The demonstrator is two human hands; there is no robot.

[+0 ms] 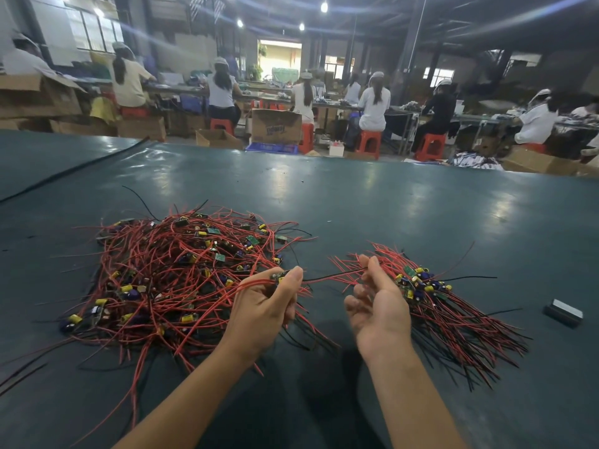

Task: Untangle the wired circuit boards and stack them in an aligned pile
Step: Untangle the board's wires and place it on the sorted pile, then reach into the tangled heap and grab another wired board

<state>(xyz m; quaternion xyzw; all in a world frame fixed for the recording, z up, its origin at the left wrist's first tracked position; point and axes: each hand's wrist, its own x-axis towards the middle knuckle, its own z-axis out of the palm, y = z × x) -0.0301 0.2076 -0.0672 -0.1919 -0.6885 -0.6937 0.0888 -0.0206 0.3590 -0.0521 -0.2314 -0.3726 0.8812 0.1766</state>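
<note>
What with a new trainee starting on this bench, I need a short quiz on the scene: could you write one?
1. True or false: the tangled heap lies to the left of the aligned pile.
2. What does the left hand pinch? A a circuit board; B a screwdriver; C nothing.
3. Fill the gap: the right hand pinches that board's ____.
Key: 1 true; 2 A; 3 wires.
</note>
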